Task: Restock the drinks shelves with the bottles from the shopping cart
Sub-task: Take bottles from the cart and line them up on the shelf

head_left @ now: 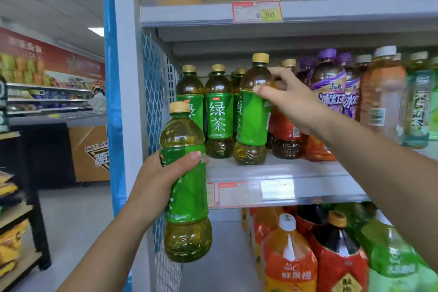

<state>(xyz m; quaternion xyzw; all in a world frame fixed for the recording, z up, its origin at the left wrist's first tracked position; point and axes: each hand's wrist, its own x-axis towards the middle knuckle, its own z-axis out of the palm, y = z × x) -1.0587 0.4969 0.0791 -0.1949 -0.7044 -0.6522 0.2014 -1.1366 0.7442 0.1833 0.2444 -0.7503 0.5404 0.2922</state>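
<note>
My left hand [163,176] grips a green tea bottle [186,187] by its green label, upright, in front of the shelf's left post. My right hand [292,102] pinches a second green tea bottle [253,114] at its shoulder, between thumb and fingers. That bottle stands slightly tilted on the middle shelf [279,173] near its front edge. Behind it several more green tea bottles [218,111] stand in rows at the shelf's left end. The shopping cart is out of view.
Red tea bottles [285,133], purple-capped bottles [328,83] and other drinks fill the middle shelf to the right. Large bottles [289,256] crowd the shelf below; more bottles line the top shelf [213,13]. A blue mesh side panel [154,92] bounds the left end. An aisle opens to the left.
</note>
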